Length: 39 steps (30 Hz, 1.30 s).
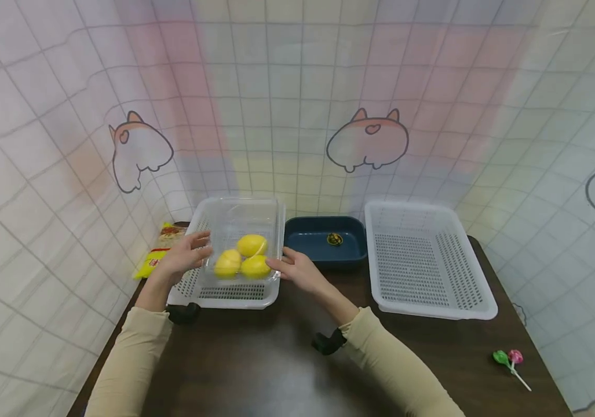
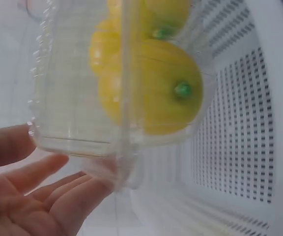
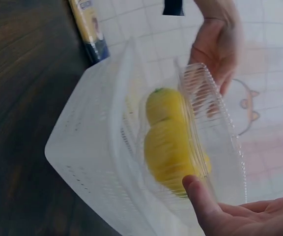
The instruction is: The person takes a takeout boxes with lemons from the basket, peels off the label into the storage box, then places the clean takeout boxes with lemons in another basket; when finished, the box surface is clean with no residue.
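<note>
A clear plastic clamshell box (image 1: 242,220) sits within the outline of the left white basket (image 1: 247,302). Three yellow lemons (image 1: 252,245) with green tips show through its wall. My left hand (image 1: 185,255) is at the box's left side, its fingers fairly straight; in the left wrist view the fingertips are right at the box corner. On the opposite side my right hand (image 1: 302,271) lies along the box edge, thumb extended against the clear plastic near the lemons. Its other fingers run beside the lid (image 3: 230,147) in the right wrist view.
A dark blue dish (image 1: 323,263) with a small dark-and-yellow patterned piece (image 1: 335,239) stands between the baskets. The right white basket (image 1: 435,313) is beside it. Two lollipops (image 1: 508,362) lie near the right edge. A yellow packet (image 1: 151,260) leans at the far left.
</note>
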Each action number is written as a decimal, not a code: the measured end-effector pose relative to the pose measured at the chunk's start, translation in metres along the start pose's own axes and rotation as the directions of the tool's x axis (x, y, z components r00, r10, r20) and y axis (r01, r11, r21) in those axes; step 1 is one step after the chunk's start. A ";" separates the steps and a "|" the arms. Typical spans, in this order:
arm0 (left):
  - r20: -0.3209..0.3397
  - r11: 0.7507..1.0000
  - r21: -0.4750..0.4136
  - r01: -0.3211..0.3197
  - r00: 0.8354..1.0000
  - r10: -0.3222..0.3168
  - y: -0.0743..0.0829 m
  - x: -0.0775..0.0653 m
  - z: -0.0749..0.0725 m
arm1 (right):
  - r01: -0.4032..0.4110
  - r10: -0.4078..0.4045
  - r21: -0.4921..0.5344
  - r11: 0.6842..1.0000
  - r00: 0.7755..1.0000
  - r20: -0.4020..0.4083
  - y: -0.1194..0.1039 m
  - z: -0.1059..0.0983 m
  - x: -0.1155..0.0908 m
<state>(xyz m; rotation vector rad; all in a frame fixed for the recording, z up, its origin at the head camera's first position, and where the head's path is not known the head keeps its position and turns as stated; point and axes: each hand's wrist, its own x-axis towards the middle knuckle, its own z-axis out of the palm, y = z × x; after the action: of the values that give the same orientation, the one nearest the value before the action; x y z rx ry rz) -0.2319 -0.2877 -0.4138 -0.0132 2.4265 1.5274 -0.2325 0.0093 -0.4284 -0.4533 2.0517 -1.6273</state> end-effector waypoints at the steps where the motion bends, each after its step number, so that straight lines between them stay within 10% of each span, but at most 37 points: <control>1: 0.011 1.000 0.006 0.005 1.000 -0.005 -0.001 0.003 -0.004 | -0.007 0.007 0.014 1.000 1.000 0.006 -0.001 0.002 0.005; 14: 0.124 0.968 0.166 0.186 0.970 -0.208 -0.007 0.038 -0.029 | -0.179 0.152 0.335 0.925 0.983 0.105 0.013 0.018 0.043; 24: 0.081 0.940 0.220 0.261 0.955 -0.284 -0.009 0.055 -0.033 | -0.208 0.193 0.466 0.860 0.978 0.080 0.015 0.032 0.066; 39: 0.019 0.889 0.134 0.439 0.895 -0.445 -0.025 0.073 -0.018 | -0.186 0.203 0.387 0.903 0.979 -0.003 0.020 0.051 0.088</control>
<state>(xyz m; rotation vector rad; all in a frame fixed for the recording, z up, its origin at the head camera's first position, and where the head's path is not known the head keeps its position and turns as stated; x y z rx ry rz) -0.3020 -0.3047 -0.4460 -0.4667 2.2687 1.1534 -0.2764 -0.0744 -0.4710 -0.0711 1.6801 -1.8670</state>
